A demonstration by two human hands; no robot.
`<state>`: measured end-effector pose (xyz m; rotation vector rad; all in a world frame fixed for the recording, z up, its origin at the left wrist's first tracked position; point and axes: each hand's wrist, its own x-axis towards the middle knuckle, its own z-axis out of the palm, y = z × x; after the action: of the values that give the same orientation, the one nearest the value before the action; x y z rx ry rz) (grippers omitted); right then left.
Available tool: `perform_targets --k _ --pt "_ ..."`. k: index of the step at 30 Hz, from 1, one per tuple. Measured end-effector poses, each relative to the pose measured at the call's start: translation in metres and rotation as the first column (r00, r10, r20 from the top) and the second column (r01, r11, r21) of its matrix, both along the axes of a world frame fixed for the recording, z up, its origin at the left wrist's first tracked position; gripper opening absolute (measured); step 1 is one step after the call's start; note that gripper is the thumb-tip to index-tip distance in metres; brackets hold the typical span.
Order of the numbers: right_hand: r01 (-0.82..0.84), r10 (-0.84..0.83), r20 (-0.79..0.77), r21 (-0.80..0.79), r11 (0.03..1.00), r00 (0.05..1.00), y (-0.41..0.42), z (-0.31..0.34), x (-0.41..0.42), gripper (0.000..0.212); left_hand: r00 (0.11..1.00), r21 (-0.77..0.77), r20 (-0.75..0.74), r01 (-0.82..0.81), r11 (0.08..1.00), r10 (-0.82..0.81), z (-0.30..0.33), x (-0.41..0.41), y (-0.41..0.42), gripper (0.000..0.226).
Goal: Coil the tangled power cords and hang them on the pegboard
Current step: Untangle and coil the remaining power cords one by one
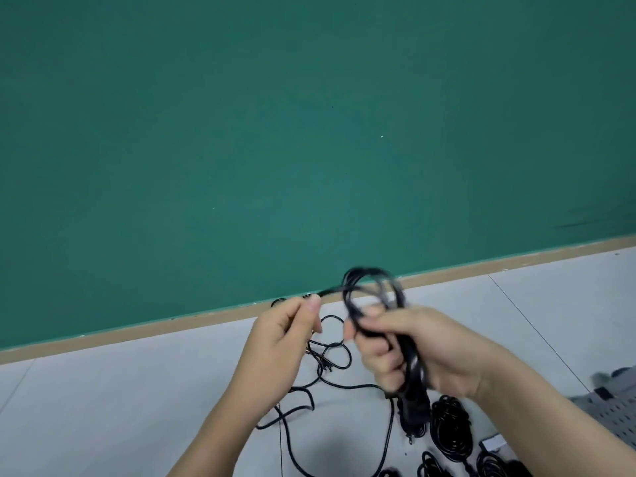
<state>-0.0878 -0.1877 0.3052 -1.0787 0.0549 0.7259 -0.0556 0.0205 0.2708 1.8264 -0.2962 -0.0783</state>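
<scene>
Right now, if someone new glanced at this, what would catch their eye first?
Two bare hands meet at lower centre: the right hand grips a half-wound black cord coil, and the left hand pinches its free strand. A big green wall fills the upper frame. Loose cord sprawls on the pale floor below, with finished coils at lower right.

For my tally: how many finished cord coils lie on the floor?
4 visible: one coil below the right hand, three along the bottom edge, cropped. More may be hidden.
</scene>
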Motion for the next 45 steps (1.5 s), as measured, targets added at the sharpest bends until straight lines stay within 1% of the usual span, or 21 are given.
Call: perform_targets --k 2,4,6,8,10,13,16,20,23,25,27,29,31,33,35,37,38,40,41,43,45 --pt "0.205 -0.208 -0.003 0.166 0.964 0.978 -0.010 0.006 0.009 0.017 0.996 -0.021 -0.089 0.021 1.000 -0.022 0.001 0.002 0.002 0.045" --pt "0.388 -0.398 0.011 0.197 0.900 0.917 -0.018 0.009 0.014 0.017 0.991 0.003 -0.130 0.036 0.999 -0.036 0.000 0.003 0.003 0.047" --pt "0.491 -0.502 0.081 0.126 0.862 0.861 -0.016 0.006 0.016 0.019 0.988 0.036 -0.125 0.092 0.995 -0.087 -0.001 0.001 0.000 0.046" --pt "0.555 -0.543 0.177 -0.019 0.832 0.821 -0.005 -0.004 0.016 0.026 0.981 0.069 -0.132 0.151 0.986 -0.141 -0.002 -0.003 -0.006 0.045" --pt "0.558 -0.521 0.240 -0.125 0.820 0.819 0.009 -0.013 0.013 0.031 0.970 0.133 -0.136 0.221 0.966 -0.203 -0.004 -0.009 -0.012 0.045" --pt "0.476 -0.435 0.229 -0.174 0.862 0.871 0.025 -0.019 0.005 0.029 0.943 0.217 -0.129 0.329 0.919 -0.307 -0.009 -0.013 -0.018 0.043" --pt "0.524 -0.493 0.190 -0.186 0.831 0.849 0.028 -0.019 0.001 0.022 0.920 0.220 -0.120 0.392 0.893 -0.374 -0.006 -0.015 -0.020 0.042" --pt "0.549 -0.549 0.014 -0.001 0.836 0.836 0.022 -0.011 0.008 0.023 0.934 0.210 -0.081 0.356 0.910 -0.347 -0.001 -0.017 -0.020 0.045" --pt "0.643 -0.635 -0.105 0.187 0.743 0.765 0.005 -0.005 0.022 0.021 0.950 0.315 -0.090 0.311 0.897 -0.298 -0.003 -0.012 -0.013 0.052" --pt "0.667 -0.654 -0.146 0.262 0.698 0.742 -0.010 0.004 0.026 0.017 0.959 0.323 -0.092 0.282 0.903 -0.266 -0.003 -0.008 -0.006 0.050" --pt "0.637 -0.630 -0.136 0.310 0.706 0.764 -0.018 0.012 0.026 0.005 0.965 0.283 -0.080 0.262 0.923 -0.249 0.000 -0.005 0.000 0.048" --pt "0.627 -0.641 -0.070 0.314 0.713 0.764 -0.023 0.015 0.027 0.009 0.974 0.228 -0.060 0.227 0.947 -0.220 0.003 -0.001 0.006 0.041" --pt "0.671 -0.709 0.032 0.295 0.680 0.705 -0.030 0.017 0.029 0.006 0.981 0.171 -0.034 0.192 0.966 -0.189 0.004 0.006 0.016 0.040" --pt "0.728 -0.769 0.110 0.260 0.634 0.630 -0.039 0.018 0.031 0.013 0.986 0.114 -0.006 0.169 0.979 -0.169 0.007 0.011 0.025 0.043" --pt "0.753 -0.784 0.174 0.218 0.621 0.597 -0.044 0.018 0.029 0.018 0.986 0.046 0.003 0.167 0.985 -0.168 0.009 0.011 0.029 0.041" --pt "0.725 -0.724 0.304 0.133 0.676 0.620 -0.041 0.015 0.027 0.026 0.990 -0.010 0.034 0.135 0.991 -0.135 0.012 0.008 0.028 0.035" --pt "0.684 -0.650 0.380 0.057 0.727 0.659 -0.037 0.015 0.024 0.030 0.994 -0.038 0.044 0.102 0.994 -0.100 0.013 0.007 0.026 0.034" --pt "0.546 -0.422 0.486 -0.142 0.826 0.765 -0.030 0.014 0.019 0.050 0.998 -0.103 0.044 0.045 0.994 -0.041 0.012 0.008 0.024 0.033" --pt "0.474 -0.302 0.511 -0.246 0.846 0.805 -0.028 0.015 0.016 0.059 0.999 -0.145 0.034 0.033 0.989 -0.028 0.012 0.009 0.022 0.032" --pt "0.357 -0.092 0.522 -0.434 0.827 0.848 -0.020 0.015 0.011 0.059 0.999 -0.227 0.009 0.038 0.973 -0.037 0.013 0.007 0.015 0.029" --pt "0.238 0.098 0.500 -0.565 0.790 0.860 -0.007 0.014 0.008 0.061 0.997 -0.254 -0.002 0.068 0.965 -0.071 0.013 0.002 0.005 0.028"
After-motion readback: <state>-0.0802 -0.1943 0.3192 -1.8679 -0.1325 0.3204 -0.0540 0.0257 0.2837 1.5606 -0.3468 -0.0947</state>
